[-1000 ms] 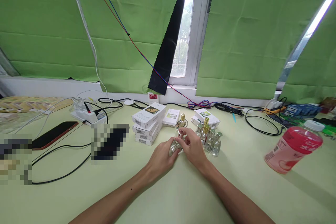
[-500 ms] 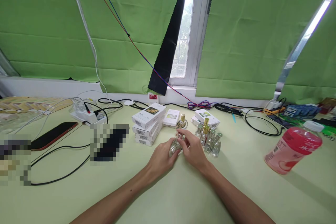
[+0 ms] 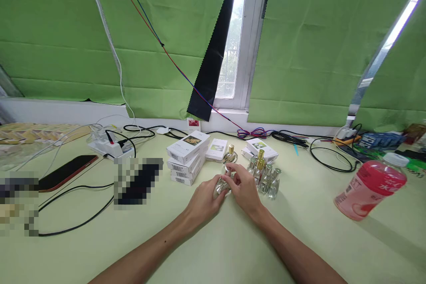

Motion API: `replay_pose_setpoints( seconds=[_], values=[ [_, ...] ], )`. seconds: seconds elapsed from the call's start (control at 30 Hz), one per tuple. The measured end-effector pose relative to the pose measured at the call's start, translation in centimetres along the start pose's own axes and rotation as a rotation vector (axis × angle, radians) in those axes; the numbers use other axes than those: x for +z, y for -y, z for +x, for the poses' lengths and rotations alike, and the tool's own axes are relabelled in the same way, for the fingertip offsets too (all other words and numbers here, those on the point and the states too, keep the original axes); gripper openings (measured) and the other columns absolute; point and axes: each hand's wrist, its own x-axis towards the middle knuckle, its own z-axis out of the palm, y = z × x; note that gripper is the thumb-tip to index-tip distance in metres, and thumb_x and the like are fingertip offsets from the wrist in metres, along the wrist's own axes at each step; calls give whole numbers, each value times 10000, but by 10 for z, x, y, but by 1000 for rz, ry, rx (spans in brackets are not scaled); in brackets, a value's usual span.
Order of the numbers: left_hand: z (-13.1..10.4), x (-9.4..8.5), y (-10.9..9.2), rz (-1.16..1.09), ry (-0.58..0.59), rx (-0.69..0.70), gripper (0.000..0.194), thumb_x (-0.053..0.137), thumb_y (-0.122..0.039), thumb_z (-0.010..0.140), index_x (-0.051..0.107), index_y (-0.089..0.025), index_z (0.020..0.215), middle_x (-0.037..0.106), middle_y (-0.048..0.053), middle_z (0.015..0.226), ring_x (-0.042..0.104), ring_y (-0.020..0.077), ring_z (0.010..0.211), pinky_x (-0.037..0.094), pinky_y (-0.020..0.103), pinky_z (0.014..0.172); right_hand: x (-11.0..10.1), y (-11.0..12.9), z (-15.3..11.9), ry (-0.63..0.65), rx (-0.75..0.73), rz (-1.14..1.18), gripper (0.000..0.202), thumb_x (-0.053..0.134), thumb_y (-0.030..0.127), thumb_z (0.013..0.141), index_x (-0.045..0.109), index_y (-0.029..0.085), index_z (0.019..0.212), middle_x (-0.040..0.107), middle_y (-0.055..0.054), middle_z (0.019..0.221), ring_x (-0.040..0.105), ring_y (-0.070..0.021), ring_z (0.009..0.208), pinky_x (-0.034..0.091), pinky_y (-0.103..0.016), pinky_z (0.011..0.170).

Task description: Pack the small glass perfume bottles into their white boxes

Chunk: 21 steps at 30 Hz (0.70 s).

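Observation:
A small clear glass perfume bottle [image 3: 221, 185] stands on the table between my hands. My left hand [image 3: 205, 196] is closed around its body from the left. At its top, the fingers of my right hand [image 3: 244, 186] pinch the reddish cap, partly hiding it. Just behind is another glass bottle [image 3: 230, 157] with a gold cap. To the right of my right hand stands a cluster of several glass bottles [image 3: 273, 186], with gold or silvery-green caps. A stack of white boxes [image 3: 187, 155] with printed pictures rises to the left of the hands.
More white boxes [image 3: 217, 149] lie behind the bottles. A pink drink bottle [image 3: 369, 188] stands at right. At left are a phone [image 3: 68, 172], a power strip [image 3: 111, 147] and loose cables. A coiled black cable [image 3: 289, 137] runs along the back edge.
The fingers of my right hand have shifted slightly at the cap. My left hand keeps its hold on the bottle; the other things stay where they were.

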Motion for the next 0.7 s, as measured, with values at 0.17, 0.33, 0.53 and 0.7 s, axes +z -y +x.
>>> replay_pose_setpoints(
  seconds=[0.17, 0.33, 0.53, 0.7],
  values=[
    [1, -1, -1, -15, -2, 8, 221, 537, -284, 954, 608, -214, 1152, 733, 29, 829, 642, 210, 665, 390, 275, 614, -2, 0, -1, 47, -6, 29, 270, 633, 242, 942, 677, 191, 1203, 686, -31, 918, 518, -117, 554, 481, -279, 596],
    [1, 0, 2, -11, -6, 0, 229, 539, -297, 957, 601, -204, 1157, 685, -1, 697, 601, 192, 570, 380, 274, 594, -4, -1, -1, 111, -84, 57, 345, 519, 179, 982, 651, 203, 1300, 713, -69, 1018, 572, -142, 632, 512, -295, 638],
    [2, 0, 3, -4, -16, -2, 263, 542, -286, 952, 601, -202, 1194, 675, -9, 681, 585, 188, 544, 377, 275, 592, -3, -1, 1, 86, -90, 18, 315, 515, 161, 974, 671, 204, 1244, 722, -68, 980, 599, -171, 686, 524, -319, 689],
    [2, -1, 1, -19, -1, -12, 275, 546, -279, 951, 603, -203, 1209, 669, -16, 668, 579, 189, 535, 376, 273, 585, -1, 0, 2, 59, -11, 19, 264, 579, 182, 944, 686, 196, 1185, 696, -47, 929, 575, -149, 613, 516, -304, 654]
  ],
)
